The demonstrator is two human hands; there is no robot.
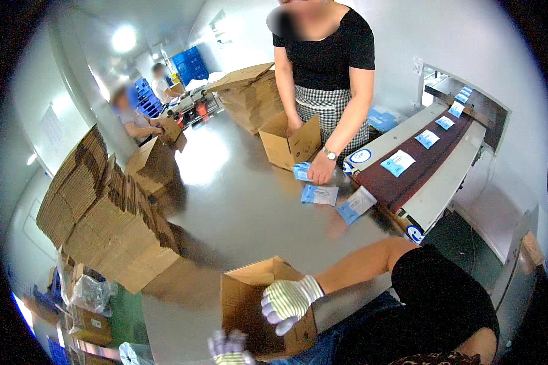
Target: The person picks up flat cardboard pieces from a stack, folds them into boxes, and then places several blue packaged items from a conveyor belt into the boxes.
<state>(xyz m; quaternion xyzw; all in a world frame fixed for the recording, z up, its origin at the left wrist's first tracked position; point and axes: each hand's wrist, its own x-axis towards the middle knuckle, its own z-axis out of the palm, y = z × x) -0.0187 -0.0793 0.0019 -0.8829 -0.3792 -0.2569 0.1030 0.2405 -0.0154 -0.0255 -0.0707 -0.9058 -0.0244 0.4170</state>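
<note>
An open cardboard box [238, 298] stands on the metal table right in front of me, its upper edge facing up. My right hand [288, 304], in a striped white and yellow-green glove, hangs over the box's opening with its fingers apart and nothing visible in them. My left hand [229, 351], gloved alike, is at the box's near left edge, fingers spread; its lower part is cut off by the picture's rim. I see no packets in the visible part of the box. On the table beyond lie a blue and white packet [320, 194] and another packet [356, 205].
Across the table a co-worker's hand [319, 170] grips blue packets beside another open box [291, 146]. A conveyor belt [402, 185] carries several packets from a wall opening at right. Stacks of flattened cardboard [115, 225] stand at left. Two more people work in the background.
</note>
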